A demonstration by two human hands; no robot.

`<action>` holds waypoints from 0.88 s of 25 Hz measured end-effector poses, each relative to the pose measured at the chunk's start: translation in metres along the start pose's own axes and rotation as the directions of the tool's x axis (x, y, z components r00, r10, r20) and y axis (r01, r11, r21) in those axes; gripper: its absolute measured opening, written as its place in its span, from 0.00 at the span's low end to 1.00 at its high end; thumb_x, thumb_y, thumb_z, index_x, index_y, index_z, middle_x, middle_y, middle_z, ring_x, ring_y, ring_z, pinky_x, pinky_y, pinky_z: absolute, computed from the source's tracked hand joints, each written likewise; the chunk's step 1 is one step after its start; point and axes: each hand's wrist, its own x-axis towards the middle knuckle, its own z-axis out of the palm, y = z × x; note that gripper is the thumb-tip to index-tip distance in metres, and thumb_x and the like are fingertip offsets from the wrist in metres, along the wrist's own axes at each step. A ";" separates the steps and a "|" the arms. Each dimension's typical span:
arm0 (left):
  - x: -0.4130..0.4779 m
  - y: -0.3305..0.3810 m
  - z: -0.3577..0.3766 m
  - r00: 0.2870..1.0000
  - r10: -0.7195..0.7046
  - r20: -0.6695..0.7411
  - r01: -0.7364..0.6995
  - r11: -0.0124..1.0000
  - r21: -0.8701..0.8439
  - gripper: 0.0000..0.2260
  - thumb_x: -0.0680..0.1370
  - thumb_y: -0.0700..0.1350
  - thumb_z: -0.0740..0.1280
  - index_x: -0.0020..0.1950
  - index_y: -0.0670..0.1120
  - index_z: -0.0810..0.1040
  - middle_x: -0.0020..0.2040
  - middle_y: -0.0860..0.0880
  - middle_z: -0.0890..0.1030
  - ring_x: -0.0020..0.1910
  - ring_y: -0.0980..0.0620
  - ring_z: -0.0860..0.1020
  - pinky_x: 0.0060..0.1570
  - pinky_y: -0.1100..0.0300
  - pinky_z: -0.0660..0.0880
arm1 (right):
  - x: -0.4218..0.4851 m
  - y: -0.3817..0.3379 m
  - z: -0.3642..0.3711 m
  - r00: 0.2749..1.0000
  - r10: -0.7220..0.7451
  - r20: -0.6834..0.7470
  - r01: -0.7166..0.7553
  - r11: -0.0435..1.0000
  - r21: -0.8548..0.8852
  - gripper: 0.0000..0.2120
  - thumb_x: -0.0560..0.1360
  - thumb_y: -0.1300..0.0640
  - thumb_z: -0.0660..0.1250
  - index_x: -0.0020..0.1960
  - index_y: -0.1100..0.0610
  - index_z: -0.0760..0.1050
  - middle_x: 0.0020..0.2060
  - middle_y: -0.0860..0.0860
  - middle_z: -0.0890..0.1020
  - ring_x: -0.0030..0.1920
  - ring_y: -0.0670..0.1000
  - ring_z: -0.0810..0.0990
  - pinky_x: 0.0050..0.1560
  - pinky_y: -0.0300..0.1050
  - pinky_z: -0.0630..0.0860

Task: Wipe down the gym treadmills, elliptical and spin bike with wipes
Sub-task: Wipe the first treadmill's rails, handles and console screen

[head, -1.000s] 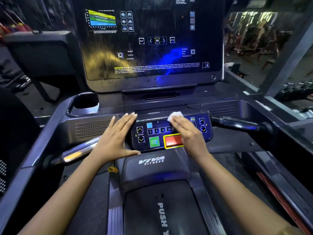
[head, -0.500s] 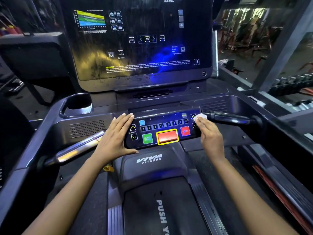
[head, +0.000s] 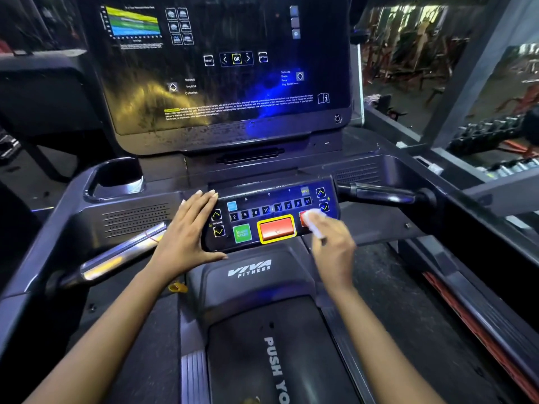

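I stand at a black treadmill with a button panel [head: 271, 211] below a large dark console screen [head: 227, 68]. My left hand [head: 186, 231] lies flat against the panel's left end, fingers straight, thumb along its lower edge. My right hand [head: 332, 249] holds a white wipe [head: 316, 221] and presses it on the panel's lower right, over a round red button beside the big red stop button [head: 276, 229]. The wipe and hand are motion-blurred.
A chrome handlebar [head: 116, 258] sticks out left of the panel and a black grip [head: 379, 193] to its right. A cup holder [head: 116, 179] sits at the back left. The motor cover [head: 250, 269] reads VIVA FITNESS. Dumbbell racks [head: 490, 135] stand far right.
My right hand swept the wipe from the panel's middle to its top right corner, then down and back left onto the round red button. My left hand stayed on the panel's left end.
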 end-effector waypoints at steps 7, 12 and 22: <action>0.000 0.000 0.002 1.000 0.001 -0.023 -0.002 1.000 -0.027 0.53 0.61 0.63 0.75 0.77 0.42 0.55 0.76 0.45 0.60 0.76 0.46 0.54 0.74 0.49 0.51 | 0.010 0.008 0.019 0.996 0.071 -0.045 -0.078 0.984 -0.158 0.14 0.71 0.67 0.65 0.54 0.62 0.81 0.45 0.56 0.83 0.42 0.52 0.74 0.44 0.39 0.69; 0.000 0.000 0.004 1.000 0.008 -0.030 -0.010 0.999 -0.040 0.54 0.60 0.60 0.78 0.77 0.42 0.55 0.76 0.44 0.60 0.76 0.46 0.54 0.73 0.46 0.53 | -0.010 -0.016 0.017 0.986 -0.098 0.134 0.102 0.994 -0.024 0.20 0.64 0.72 0.71 0.55 0.61 0.81 0.47 0.54 0.83 0.46 0.50 0.76 0.52 0.36 0.73; 0.000 0.000 0.003 0.999 -0.001 -0.040 -0.001 0.998 -0.069 0.55 0.58 0.57 0.81 0.77 0.42 0.57 0.75 0.45 0.62 0.75 0.45 0.55 0.73 0.44 0.55 | 0.020 -0.041 0.043 0.990 -0.064 0.125 0.077 0.993 -0.095 0.17 0.64 0.72 0.70 0.51 0.61 0.81 0.44 0.54 0.83 0.39 0.55 0.79 0.41 0.37 0.71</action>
